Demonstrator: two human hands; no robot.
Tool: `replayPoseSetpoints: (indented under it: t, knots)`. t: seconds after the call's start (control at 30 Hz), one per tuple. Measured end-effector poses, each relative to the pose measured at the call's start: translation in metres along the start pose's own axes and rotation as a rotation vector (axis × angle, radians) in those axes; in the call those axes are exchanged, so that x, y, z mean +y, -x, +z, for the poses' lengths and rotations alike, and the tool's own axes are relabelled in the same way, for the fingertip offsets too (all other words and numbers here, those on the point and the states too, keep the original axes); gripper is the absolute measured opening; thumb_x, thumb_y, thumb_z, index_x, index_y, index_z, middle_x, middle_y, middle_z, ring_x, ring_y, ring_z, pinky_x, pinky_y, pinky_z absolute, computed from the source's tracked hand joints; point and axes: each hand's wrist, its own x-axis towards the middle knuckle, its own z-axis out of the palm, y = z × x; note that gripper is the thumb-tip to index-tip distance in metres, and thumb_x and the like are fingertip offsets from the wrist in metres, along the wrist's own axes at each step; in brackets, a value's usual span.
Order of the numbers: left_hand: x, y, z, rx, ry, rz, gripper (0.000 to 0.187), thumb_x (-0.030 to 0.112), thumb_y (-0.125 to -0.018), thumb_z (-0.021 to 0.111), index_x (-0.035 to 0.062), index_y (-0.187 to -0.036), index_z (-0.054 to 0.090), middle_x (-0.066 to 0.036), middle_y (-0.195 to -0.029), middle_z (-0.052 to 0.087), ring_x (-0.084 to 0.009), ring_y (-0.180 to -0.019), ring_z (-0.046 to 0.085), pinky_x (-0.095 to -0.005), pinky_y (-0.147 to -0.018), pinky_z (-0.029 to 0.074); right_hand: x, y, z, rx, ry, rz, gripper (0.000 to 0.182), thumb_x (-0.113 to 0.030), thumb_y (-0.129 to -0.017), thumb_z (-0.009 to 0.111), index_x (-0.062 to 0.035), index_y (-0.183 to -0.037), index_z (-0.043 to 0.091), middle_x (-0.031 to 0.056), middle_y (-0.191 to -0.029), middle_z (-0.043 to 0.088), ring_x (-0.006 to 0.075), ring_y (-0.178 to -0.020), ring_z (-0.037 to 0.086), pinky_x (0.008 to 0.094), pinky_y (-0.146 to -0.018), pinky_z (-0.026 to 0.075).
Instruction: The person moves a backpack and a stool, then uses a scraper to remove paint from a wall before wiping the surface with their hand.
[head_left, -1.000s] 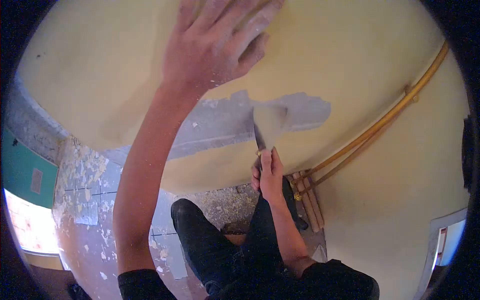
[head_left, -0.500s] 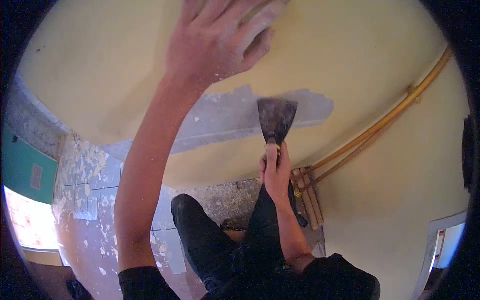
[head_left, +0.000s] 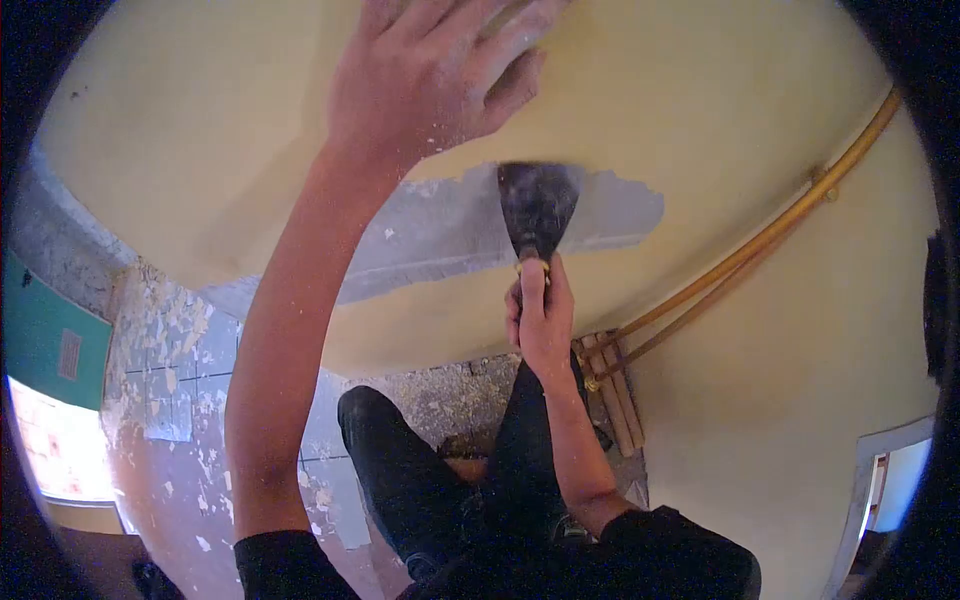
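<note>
My right hand [head_left: 542, 325] is closed round the handle of a wide scraper [head_left: 538, 200]. The dark blade points up and lies against the yellow wall [head_left: 440, 325], its top edge at the upper border of a bare grey strip [head_left: 430, 235]. My left hand [head_left: 440, 75] is raised at the top of the view, against the wall, with its fingers apart and partly cut off by the frame edge. Nothing shows in it. The left forearm crosses in front of the strip's left part.
Yellow pipes [head_left: 760, 240] run down the wall corner at the right. Paint flakes litter the tiled floor [head_left: 210, 385] below. A green panel [head_left: 50, 330] and a bright opening stand at the left, and a doorway [head_left: 885, 500] at the lower right.
My right hand and the scraper have moved up and slightly left, so the blade now reaches the strip's upper edge. My left hand has hardly moved.
</note>
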Motion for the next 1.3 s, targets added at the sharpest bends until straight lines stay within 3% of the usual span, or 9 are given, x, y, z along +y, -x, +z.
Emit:
replayPoseSetpoints:
  t: [0.2,0.33,0.4,0.47,0.67,0.9,1.0,1.1,1.3]
  knots:
    - [-0.003,0.0,0.003,0.067,0.03,-0.002,0.042,0.025,-0.083,0.054,0.0154,-0.124,0.054,-0.004,-0.141,0.043,-0.0271,-0.135,0.03,-0.0538,-0.111,0.021,0.022,0.017,-0.01,-0.041,-0.079,0.08,0.031,-0.038,-0.096,0.047,-0.0075,-0.099,0.046,-0.0021,-0.055,0.043,0.006,-0.038,0.04,0.0224,-0.034,0.033]
    - [-0.001,-0.002,-0.002,-0.002,0.018,-0.011,0.041,0.025,-0.083,0.054,0.0153,-0.123,0.055,-0.004,-0.141,0.043,-0.0275,-0.135,0.031,-0.0531,-0.111,0.022,0.001,0.001,0.002,-0.018,-0.063,-0.018,0.028,-0.037,-0.096,0.045,-0.0091,-0.096,0.045,-0.0021,-0.055,0.042,0.0071,-0.034,0.037,0.0234,-0.03,0.03]
    - [-0.001,-0.001,-0.005,0.001,0.0,-0.001,0.041,0.025,-0.083,0.054,0.0152,-0.123,0.055,-0.005,-0.141,0.043,-0.0277,-0.135,0.031,-0.0529,-0.111,0.022,0.009,0.01,-0.002,-0.035,-0.087,0.041,0.028,-0.038,-0.096,0.045,-0.0093,-0.095,0.044,-0.0019,-0.055,0.042,0.007,-0.034,0.038,0.0233,-0.03,0.03]
    - [0.0,-0.003,-0.011,-0.134,-0.055,-0.011,0.041,0.026,-0.083,0.054,0.0151,-0.123,0.055,-0.004,-0.14,0.044,-0.0278,-0.135,0.031,-0.0533,-0.111,0.022,0.016,0.014,-0.003,-0.057,-0.117,0.074,0.028,-0.038,-0.096,0.045,-0.0096,-0.095,0.044,-0.0018,-0.054,0.042,0.0069,-0.034,0.038,0.0233,-0.031,0.03]
    - [-0.003,0.001,0.006,0.064,0.027,-0.004,0.04,0.025,-0.083,0.053,0.0157,-0.122,0.055,-0.004,-0.14,0.044,-0.0275,-0.135,0.031,-0.0527,-0.111,0.021,0.005,0.007,0.0,-0.098,-0.133,0.057,0.03,-0.039,-0.096,0.045,-0.0096,-0.096,0.044,-0.0014,-0.054,0.042,0.0068,-0.034,0.037,0.0235,-0.03,0.03]
    - [0.001,0.0,-0.001,-0.042,0.042,-0.028,0.042,0.025,-0.083,0.054,0.0158,-0.123,0.055,-0.004,-0.14,0.044,-0.0273,-0.135,0.031,-0.0528,-0.111,0.021,0.023,0.018,-0.009,-0.071,-0.229,0.218,0.034,-0.041,-0.096,0.044,-0.0078,-0.097,0.045,-0.0002,-0.055,0.042,0.0082,-0.034,0.037,0.0244,-0.03,0.031]
    - [0.001,0.002,-0.001,0.001,0.014,-0.011,0.042,0.025,-0.082,0.054,0.0157,-0.123,0.056,-0.003,-0.14,0.044,-0.0269,-0.135,0.031,-0.0525,-0.112,0.02,0.015,0.013,0.0,-0.069,-0.247,0.106,0.032,-0.041,-0.097,0.042,-0.0093,-0.095,0.044,0.0003,-0.055,0.043,0.009,-0.034,0.037,0.0249,-0.03,0.031]
    - [-0.001,-0.001,-0.005,0.002,0.025,-0.019,0.041,0.025,-0.082,0.054,0.0149,-0.122,0.056,-0.003,-0.14,0.043,-0.0273,-0.135,0.031,-0.0528,-0.112,0.02,0.018,0.024,-0.006,-0.077,-0.32,0.237,0.03,-0.04,-0.097,0.042,-0.0101,-0.094,0.043,0.0004,-0.055,0.043,0.0095,-0.034,0.038,0.0251,-0.03,0.032]
    - [-0.001,0.001,-0.004,0.028,-0.001,-0.012,0.041,0.024,-0.082,0.055,0.0169,-0.122,0.056,-0.002,-0.141,0.043,-0.0272,-0.135,0.032,-0.0532,-0.11,0.023,0.02,0.016,-0.004,-0.055,-0.228,0.126,0.031,-0.041,-0.097,0.043,-0.0104,-0.095,0.043,0.0004,-0.054,0.042,0.009,-0.034,0.038,0.0246,-0.03,0.031]
